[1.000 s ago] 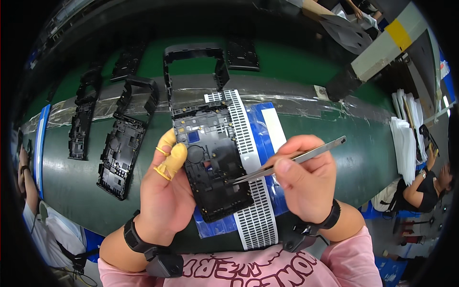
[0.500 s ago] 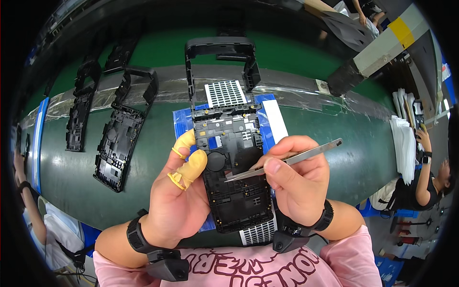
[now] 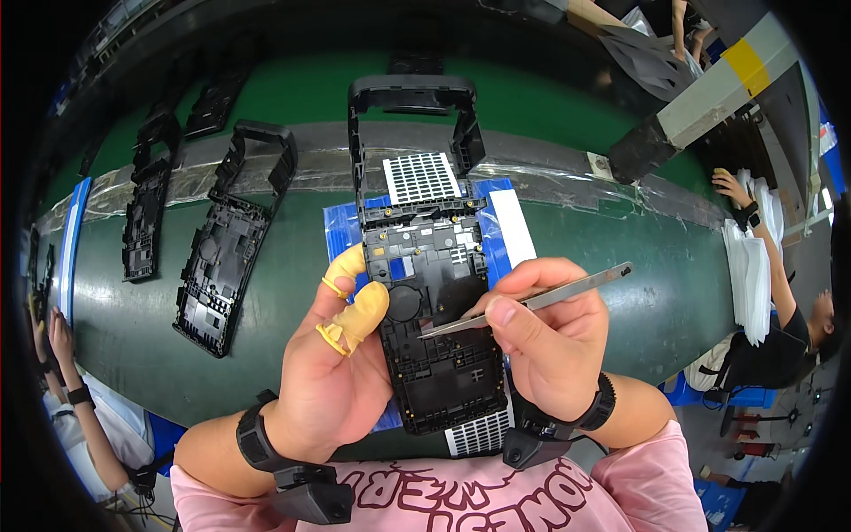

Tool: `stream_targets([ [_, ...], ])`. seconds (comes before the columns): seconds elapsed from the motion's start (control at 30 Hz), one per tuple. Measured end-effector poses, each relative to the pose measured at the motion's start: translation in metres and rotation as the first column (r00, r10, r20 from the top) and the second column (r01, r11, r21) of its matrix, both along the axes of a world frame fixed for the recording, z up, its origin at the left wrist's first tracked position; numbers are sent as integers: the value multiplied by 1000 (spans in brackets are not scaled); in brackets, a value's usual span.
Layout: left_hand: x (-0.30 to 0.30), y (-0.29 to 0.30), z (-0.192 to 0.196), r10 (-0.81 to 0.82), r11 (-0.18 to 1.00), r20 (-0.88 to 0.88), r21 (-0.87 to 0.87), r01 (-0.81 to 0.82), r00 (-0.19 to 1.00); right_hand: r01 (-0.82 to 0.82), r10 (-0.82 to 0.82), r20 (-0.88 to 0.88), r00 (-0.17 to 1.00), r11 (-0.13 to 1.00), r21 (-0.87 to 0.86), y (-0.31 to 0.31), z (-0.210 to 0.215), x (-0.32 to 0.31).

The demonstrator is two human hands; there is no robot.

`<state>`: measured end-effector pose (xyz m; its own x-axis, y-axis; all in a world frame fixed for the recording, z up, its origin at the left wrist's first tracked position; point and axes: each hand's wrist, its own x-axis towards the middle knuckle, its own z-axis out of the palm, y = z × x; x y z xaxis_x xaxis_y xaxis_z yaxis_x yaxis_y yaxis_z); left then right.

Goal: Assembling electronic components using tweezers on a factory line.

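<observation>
The housing [image 3: 434, 275] has shifted right and straightened. The left hand [image 3: 330, 381], half closed, grips its left edge; the right hand [image 3: 554, 346] pinches tweezers [image 3: 567, 291] over it.

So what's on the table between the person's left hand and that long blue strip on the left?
The head view shows a black casing nearer the left hand and a second black casing nearer the blue strip.

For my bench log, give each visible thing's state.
Black housing: held, inner side up.
Left hand: gripping housing's left edge.
Tweezers: held, tips over the housing.
Right hand: pinching tweezers.
Yellow finger covers: worn.
Patterned white sheet: partly covered.
Blue pad: partly covered.
Nearest loose housing: unheld, inner side up.
</observation>
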<state>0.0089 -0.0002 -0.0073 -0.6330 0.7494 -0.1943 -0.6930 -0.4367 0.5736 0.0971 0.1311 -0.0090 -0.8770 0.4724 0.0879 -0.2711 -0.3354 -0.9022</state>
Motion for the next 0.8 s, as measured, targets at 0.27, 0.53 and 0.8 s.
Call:
stream_targets([
  [0.27,-1,-1,-7,7,1000,-5,1,-7,1000,18,-19,67,998,1000,6,-4,1,-1],
  [0.53,2,-3,-1,18,997,-131,-72,-28,991,127,-133,101,986,989,70,1,7,0],
  [0.8,-111,17,38,85,974,-486,-146,-176,870,273,-276,-97,956,961,-51,48,26,10],
])
